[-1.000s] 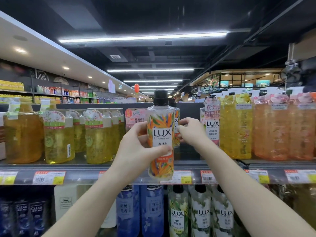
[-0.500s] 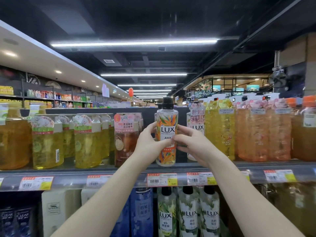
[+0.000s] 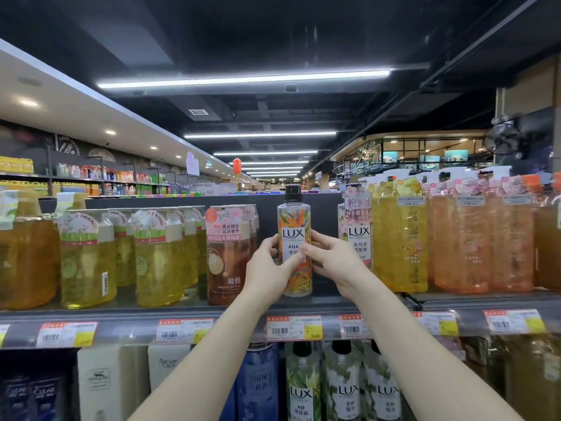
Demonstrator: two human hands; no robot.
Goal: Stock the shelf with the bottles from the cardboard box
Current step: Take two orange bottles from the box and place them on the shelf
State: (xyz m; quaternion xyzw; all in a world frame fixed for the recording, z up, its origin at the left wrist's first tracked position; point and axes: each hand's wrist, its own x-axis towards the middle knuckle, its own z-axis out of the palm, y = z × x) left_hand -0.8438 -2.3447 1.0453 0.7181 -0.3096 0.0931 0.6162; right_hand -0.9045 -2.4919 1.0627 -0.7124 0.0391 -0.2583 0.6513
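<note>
A clear LUX bottle (image 3: 294,226) with an orange flower print and a black cap stands upright on the top shelf (image 3: 170,308), between a brown MOQUAN bottle (image 3: 226,262) and a pink LUX bottle (image 3: 355,226). My left hand (image 3: 268,271) wraps its left side and front. My right hand (image 3: 332,262) holds its right side, fingers across the label. The bottle's base rests on or just above the shelf board. The cardboard box is out of view.
Yellow pump bottles (image 3: 88,259) fill the shelf to the left, yellow and orange ones (image 3: 461,238) to the right. Price tags (image 3: 293,328) line the shelf edge. Below stand more LUX bottles (image 3: 303,387), a blue bottle (image 3: 258,384) and white bottles (image 3: 104,384).
Both hands have pushed the flower-print LUX bottle forward and down into the gap on the top shelf. My right hand has come off a bottle behind it and onto this bottle.
</note>
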